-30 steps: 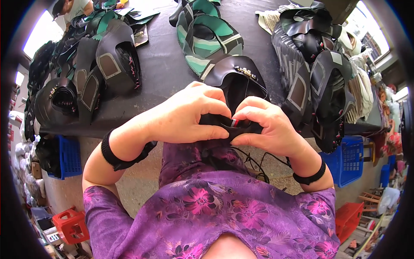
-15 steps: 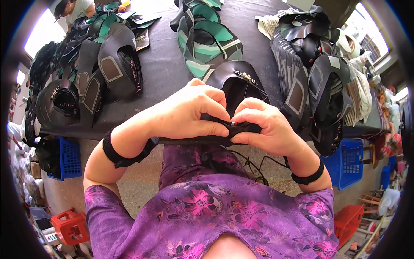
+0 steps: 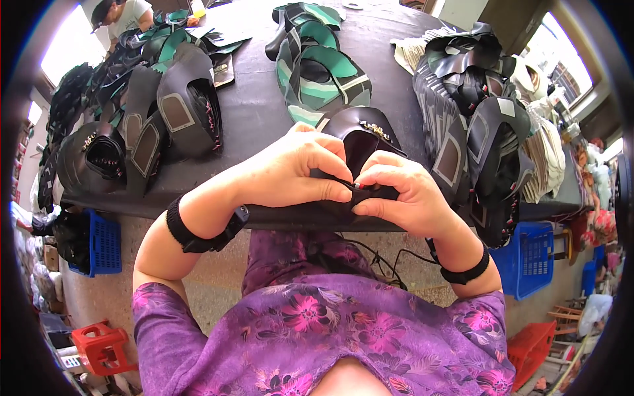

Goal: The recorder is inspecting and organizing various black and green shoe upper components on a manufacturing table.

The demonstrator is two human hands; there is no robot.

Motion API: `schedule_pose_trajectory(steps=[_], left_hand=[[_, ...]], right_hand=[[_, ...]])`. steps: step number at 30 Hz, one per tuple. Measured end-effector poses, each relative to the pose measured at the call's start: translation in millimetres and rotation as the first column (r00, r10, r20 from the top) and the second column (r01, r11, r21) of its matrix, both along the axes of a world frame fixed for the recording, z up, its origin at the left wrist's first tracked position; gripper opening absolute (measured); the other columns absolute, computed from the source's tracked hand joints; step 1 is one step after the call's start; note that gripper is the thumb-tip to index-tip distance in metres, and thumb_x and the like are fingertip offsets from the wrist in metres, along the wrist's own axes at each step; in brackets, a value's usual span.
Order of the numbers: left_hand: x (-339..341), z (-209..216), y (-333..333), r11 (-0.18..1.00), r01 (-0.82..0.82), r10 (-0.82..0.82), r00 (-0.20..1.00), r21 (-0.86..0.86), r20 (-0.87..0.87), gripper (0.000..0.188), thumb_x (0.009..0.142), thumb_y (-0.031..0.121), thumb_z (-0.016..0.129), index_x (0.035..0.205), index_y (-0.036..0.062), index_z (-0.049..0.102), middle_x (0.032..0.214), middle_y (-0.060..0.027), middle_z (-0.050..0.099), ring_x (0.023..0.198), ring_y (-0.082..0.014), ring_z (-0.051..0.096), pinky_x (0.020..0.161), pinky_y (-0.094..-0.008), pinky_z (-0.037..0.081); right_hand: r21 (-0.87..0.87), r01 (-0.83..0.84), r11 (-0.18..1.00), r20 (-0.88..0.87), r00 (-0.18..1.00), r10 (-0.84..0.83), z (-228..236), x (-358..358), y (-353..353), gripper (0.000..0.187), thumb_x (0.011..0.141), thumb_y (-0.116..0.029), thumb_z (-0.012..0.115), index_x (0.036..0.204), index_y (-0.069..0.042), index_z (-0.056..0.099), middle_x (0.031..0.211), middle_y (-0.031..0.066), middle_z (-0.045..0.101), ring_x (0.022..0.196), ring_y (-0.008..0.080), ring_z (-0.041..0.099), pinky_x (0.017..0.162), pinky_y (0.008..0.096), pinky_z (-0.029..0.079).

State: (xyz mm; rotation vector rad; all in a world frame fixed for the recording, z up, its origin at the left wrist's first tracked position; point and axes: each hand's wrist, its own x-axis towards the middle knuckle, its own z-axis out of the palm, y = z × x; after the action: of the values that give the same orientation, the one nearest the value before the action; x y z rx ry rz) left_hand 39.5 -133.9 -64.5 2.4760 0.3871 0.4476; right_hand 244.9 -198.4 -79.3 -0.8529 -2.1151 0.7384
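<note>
Near the table's front edge lies a black shoe upper (image 3: 343,121) with a metal chain-like ornament (image 3: 375,129) on it. My left hand (image 3: 305,166) pinches the upper's near edge between thumb and index finger. Close beside it, my right hand (image 3: 408,195) pinches the same edge, with the two thumbs almost meeting. A small red and white bit (image 3: 359,186) shows on the edge between my fingertips; I cannot make out what it is. Just beyond the black upper, several green, white and black shoe uppers (image 3: 323,82) lie in an overlapping row.
Stacks of black shoe uppers stand on the dark table (image 3: 251,99) at left (image 3: 175,109) and right (image 3: 495,132). Pale lining pieces (image 3: 548,148) hang at the right. Blue baskets (image 3: 104,241) and red crates (image 3: 102,346) flank me on the floor. Another person (image 3: 129,16) is at far left.
My view has shifted slightly, so the table and stacks appear a little lower. Both hands still pinch the upper's edge, with only a slight shift of the fingers.
</note>
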Motion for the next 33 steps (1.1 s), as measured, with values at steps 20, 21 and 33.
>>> schedule_pose_trajectory(steps=[20, 21, 33], left_hand=[[0.7, -7.5, 5.1, 0.987, -0.049, 0.07, 0.988, -0.15, 0.138, 0.021, 0.074, 0.027, 0.067, 0.086, 0.0107, 0.062, 0.076, 0.0002, 0.052, 0.082, -0.013, 0.051, 0.095, -0.0341, 0.022], [1.3, -7.1, 5.0, 0.987, -0.041, 0.063, 0.989, -0.155, 0.136, 0.02, 0.075, 0.027, 0.066, 0.086, 0.0108, 0.062, 0.076, 0.0002, 0.052, 0.082, -0.013, 0.051, 0.096, -0.0348, 0.021], [10.1, -12.1, -2.0, 0.992, -0.087, 0.102, 0.979, -0.091, 0.175, 0.011, 0.077, 0.018, 0.064, 0.083, 0.01, 0.06, 0.072, 0.0017, 0.047, 0.076, -0.012, 0.047, 0.097, -0.035, 0.018]], right_hand=[[-0.028, -0.011, 1.0, -0.038, 0.999, 0.01, 4.4, 1.5, 6.8, 0.022, 0.069, -0.011, 0.068, 0.085, -0.002, 0.056, 0.075, 0.0069, 0.05, 0.071, 0.021, 0.049, 0.065, 0.0299, 0.04], [0.003, 0.003, 1.0, -0.009, 1.0, -0.003, 5.1, 1.4, 6.1, 0.022, 0.07, -0.011, 0.067, 0.086, -0.001, 0.055, 0.077, 0.0079, 0.05, 0.073, 0.0228, 0.049, 0.067, 0.0313, 0.04], [0.001, 0.116, 0.993, -0.069, 0.991, -0.116, 0.1, 0.6, 2.0, 0.018, 0.072, -0.012, 0.065, 0.084, -0.002, 0.055, 0.077, 0.0083, 0.052, 0.074, 0.0243, 0.052, 0.068, 0.0319, 0.041]])
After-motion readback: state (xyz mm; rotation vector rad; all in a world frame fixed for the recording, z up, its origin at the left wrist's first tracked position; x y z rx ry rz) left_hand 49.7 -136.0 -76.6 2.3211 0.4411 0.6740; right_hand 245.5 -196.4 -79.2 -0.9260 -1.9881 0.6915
